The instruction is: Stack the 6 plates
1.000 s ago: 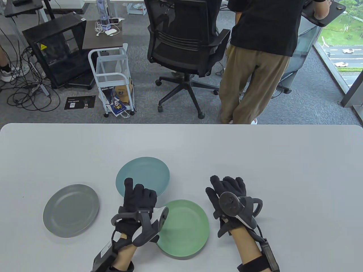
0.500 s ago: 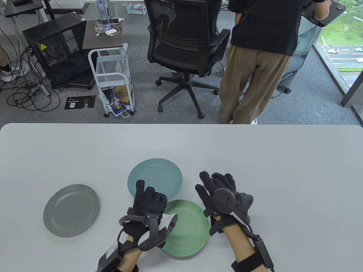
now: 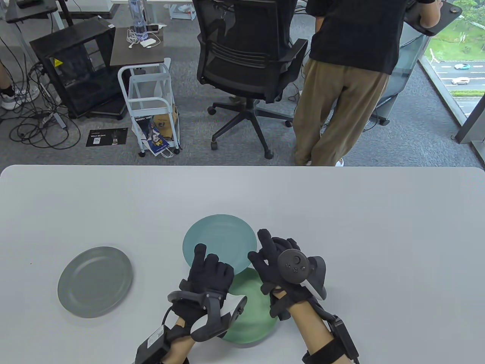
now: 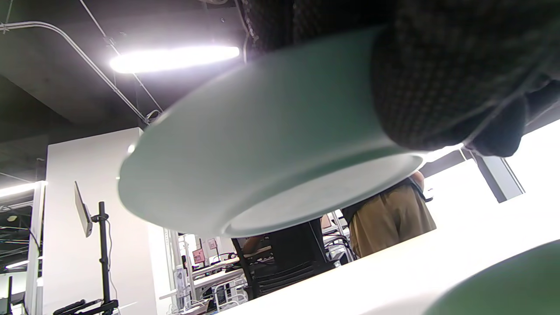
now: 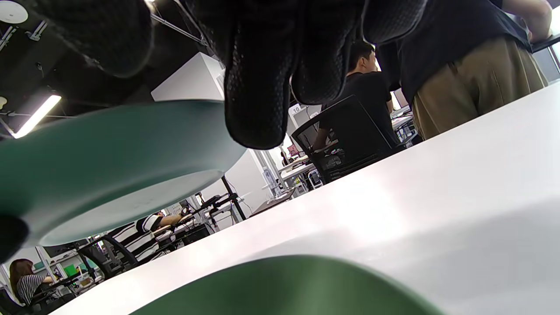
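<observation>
Fingers of left hand [image 3: 206, 271] grip teal plate [image 3: 219, 242], lifted clear of table [image 3: 379, 227]; it has travelled right, now overlapping green plate [image 3: 252, 322]. Right hand [image 3: 280, 265], fingers spread, has closed in on teal rim. Grey plate [image 3: 94, 281] unmoved, far left. Stacking imminent.

table view: bright, even, sharp | wrist views: ceiling-light glare, window blowout, dark silhouettes

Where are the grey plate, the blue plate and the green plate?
grey plate [image 3: 95, 281]: table view, centre of its flat middle.
blue plate [image 3: 219, 240]: table view, bare upper face.
green plate [image 3: 250, 322]: table view, uncovered near part.
</observation>
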Motion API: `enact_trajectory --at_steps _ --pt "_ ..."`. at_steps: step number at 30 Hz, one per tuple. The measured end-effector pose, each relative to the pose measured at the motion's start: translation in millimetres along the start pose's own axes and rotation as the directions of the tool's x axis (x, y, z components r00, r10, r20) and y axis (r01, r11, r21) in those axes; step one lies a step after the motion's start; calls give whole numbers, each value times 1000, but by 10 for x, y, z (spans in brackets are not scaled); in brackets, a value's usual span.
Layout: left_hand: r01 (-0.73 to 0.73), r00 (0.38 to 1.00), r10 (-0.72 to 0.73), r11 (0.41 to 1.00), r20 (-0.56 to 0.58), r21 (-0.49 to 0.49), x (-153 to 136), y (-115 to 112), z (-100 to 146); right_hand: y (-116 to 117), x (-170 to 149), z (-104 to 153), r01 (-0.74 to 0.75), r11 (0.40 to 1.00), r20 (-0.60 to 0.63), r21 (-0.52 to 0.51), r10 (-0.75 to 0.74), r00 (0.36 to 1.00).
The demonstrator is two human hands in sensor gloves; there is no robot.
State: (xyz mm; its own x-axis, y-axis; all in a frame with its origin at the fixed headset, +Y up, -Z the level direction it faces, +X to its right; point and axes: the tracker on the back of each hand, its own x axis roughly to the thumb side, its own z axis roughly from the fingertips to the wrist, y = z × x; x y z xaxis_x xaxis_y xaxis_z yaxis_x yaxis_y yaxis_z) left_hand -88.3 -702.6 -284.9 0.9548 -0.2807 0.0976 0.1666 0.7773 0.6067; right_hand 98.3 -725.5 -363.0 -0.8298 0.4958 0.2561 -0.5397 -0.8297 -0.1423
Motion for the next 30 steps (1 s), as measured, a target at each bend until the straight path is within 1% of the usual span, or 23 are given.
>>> enact_trajectory --at_steps 7,11,13,14,17,20,23,25,27,30 --pt "-28 999 28 999 38 14 60 12 24 64 -125 2 165 986 -122 9 -163 979" --pt "-40 997 38 999 62 22 94 26 39 118 -197 7 262 965 -207 22 -252 945" --pt "-31 997 29 999 74 25 115 20 48 142 -232 7 346 938 -249 27 -329 911" --pt "-29 997 28 999 76 21 118 18 50 142 -243 8 360 933 -259 23 -342 903" --pt "-41 995 41 999 86 5 124 23 44 138 -276 14 386 922 -284 -8 -372 883" --pt "-82 991 85 996 105 -32 107 18 39 126 -295 20 366 930 -292 -32 -359 886" --pt "-143 981 154 985 114 -100 68 -4 18 107 -311 20 358 933 -293 -32 -352 889" --pt "-204 966 224 967 130 -155 37 -5 -6 102 -324 19 359 933 -295 -34 -353 888" --pt "-266 951 288 947 111 -178 -15 4 -28 89 -327 18 355 935 -295 -30 -347 890" --pt "-311 942 328 933 73 -182 -110 16 -59 81 -330 16 353 935 -293 -30 -346 891"
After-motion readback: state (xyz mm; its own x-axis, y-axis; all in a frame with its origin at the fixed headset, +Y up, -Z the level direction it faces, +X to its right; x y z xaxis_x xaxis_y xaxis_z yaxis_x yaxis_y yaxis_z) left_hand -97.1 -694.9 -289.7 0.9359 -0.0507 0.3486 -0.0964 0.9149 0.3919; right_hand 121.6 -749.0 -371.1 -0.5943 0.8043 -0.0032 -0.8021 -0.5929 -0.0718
